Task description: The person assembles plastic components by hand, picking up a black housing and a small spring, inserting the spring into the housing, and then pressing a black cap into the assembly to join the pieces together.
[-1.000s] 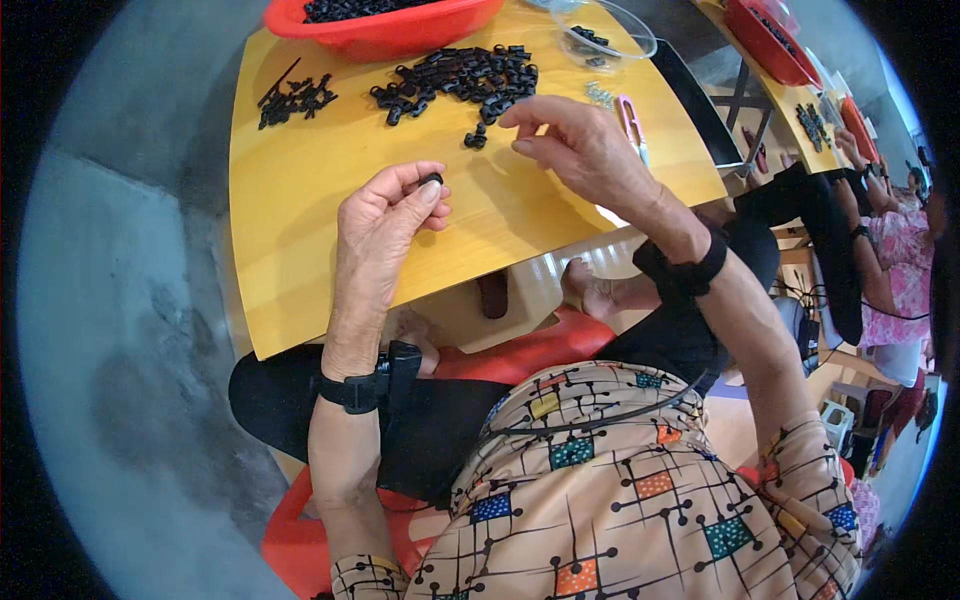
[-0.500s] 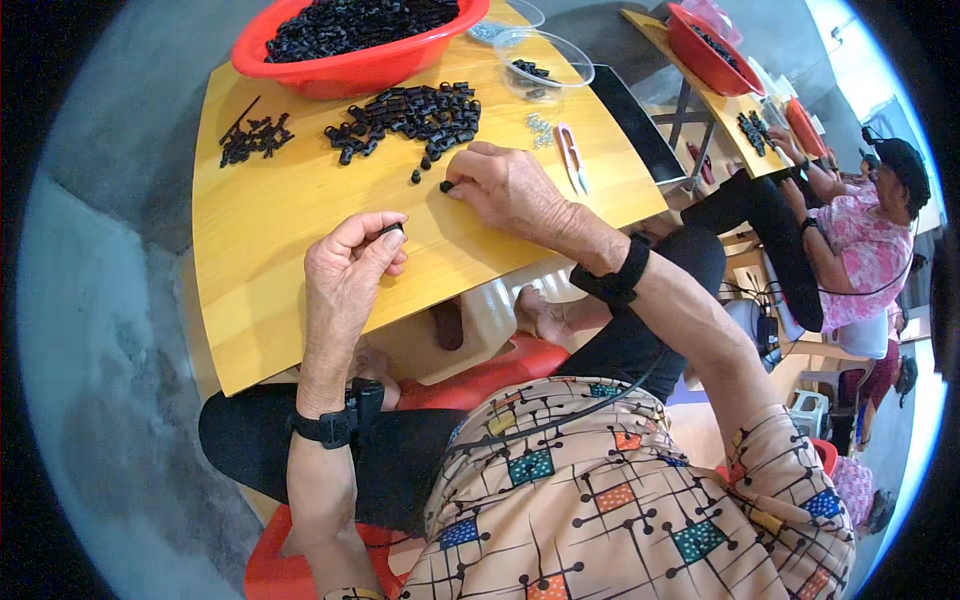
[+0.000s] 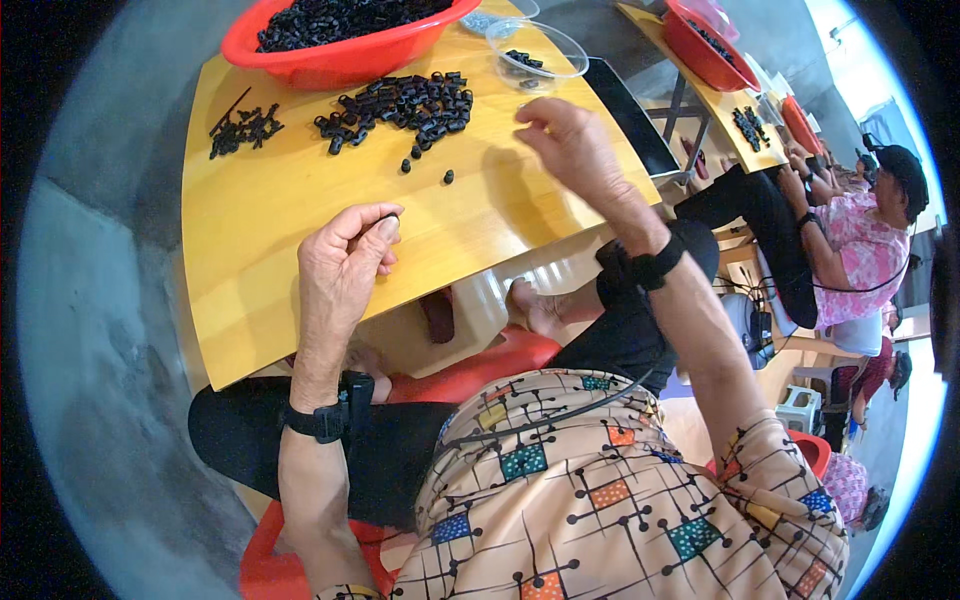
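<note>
My left hand (image 3: 340, 265) hovers above the near part of the yellow table, its thumb and index finger pinching a small black plastic piece (image 3: 390, 217). To the right, my right hand (image 3: 572, 145) is raised over the table with a gap between curled index finger and thumb, and nothing shows there. A small black cap-like piece (image 3: 448, 177) stands alone between the hands. Two similar pieces lie near the large pile of black plastic parts (image 3: 410, 108). A separate heap of thin black parts (image 3: 243, 130) is at far left.
A red basin (image 3: 340, 68) full of black parts stands at the table's far edge. Beside it is a clear plastic bowl (image 3: 560, 65); a second clear container is behind. A person in a pink top (image 3: 865, 235) sits at another table (image 3: 690, 75) on the right.
My right hand has let go of the small black cap, leaving it standing on the table, and has moved right, now covering the small silvery parts and the snips. My left hand keeps its pinch.
</note>
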`<state>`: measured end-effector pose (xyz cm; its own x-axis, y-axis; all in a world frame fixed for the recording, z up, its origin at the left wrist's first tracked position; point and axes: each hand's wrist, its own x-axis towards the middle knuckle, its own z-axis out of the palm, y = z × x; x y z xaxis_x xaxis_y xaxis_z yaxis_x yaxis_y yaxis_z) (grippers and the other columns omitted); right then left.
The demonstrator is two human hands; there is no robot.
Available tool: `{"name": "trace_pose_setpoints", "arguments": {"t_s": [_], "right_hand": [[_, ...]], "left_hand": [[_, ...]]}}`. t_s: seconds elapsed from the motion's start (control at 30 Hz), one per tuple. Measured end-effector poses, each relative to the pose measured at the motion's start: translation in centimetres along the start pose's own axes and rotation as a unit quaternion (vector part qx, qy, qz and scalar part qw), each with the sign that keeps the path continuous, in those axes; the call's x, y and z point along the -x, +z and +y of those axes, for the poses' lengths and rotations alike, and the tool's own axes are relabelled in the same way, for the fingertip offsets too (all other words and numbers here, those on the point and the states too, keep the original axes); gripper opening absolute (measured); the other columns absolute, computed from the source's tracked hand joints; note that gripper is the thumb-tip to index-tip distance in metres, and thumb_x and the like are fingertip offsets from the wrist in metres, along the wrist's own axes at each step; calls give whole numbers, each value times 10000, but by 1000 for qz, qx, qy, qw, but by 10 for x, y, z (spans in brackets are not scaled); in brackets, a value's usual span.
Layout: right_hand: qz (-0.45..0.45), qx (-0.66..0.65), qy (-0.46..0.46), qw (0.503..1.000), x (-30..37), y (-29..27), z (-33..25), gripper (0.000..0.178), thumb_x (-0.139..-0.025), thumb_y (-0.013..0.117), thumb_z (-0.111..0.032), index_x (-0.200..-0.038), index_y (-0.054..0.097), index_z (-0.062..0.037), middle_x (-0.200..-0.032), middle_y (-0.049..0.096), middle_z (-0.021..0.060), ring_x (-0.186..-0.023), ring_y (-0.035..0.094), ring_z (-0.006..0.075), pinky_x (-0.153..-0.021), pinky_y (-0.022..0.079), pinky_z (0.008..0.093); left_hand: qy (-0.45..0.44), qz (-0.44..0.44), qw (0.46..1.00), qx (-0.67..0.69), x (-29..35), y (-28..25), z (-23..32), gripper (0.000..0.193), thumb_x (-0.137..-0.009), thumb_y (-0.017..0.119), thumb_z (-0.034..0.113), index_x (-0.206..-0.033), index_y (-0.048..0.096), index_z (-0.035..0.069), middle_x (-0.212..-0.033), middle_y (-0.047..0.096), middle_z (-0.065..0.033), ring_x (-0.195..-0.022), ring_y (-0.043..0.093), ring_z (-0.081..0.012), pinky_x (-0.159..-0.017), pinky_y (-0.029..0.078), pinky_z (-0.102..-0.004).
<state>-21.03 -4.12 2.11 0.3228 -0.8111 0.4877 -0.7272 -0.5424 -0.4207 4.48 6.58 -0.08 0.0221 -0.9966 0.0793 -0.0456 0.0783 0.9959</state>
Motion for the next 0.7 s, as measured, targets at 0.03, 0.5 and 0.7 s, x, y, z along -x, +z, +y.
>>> {"name": "trace_pose_setpoints", "arguments": {"t_s": [0.03, 0.5, 0.7], "right_hand": [[-7, 14, 29, 999, -2, -7, 2, 157, -729, 650, -155, -836, 622, -43, -815, 629, 156, -747, 613, 312, -668, 493, 382], [-81, 88, -26, 993, 2, 8, 10, 99, -745, 613, -126, -806, 634, -52, -771, 623, 139, -720, 616, 293, -646, 486, 362], [-65, -24, -10, 998, 15, 7, 1, 128, -778, 621, -88, -899, 643, -54, -715, 613, 61, -633, 589, 156, -588, 467, 262]], "left_hand": [[9, -4, 1000, -1, 0, -1, 1, 169, -853, 598, 129, -957, 640, 2, -703, 596, -21, -577, 530, -56, -521, 443, -187], [9, -17, 1000, 5, -2, -6, -7, 215, -866, 580, 149, -1032, 627, 20, -776, 609, -33, -631, 530, -58, -577, 452, -181], [4, -20, 1000, 20, -2, -8, -7, 218, -866, 565, 107, -1050, 613, 0, -813, 622, -50, -671, 556, -73, -612, 472, -194]]}}
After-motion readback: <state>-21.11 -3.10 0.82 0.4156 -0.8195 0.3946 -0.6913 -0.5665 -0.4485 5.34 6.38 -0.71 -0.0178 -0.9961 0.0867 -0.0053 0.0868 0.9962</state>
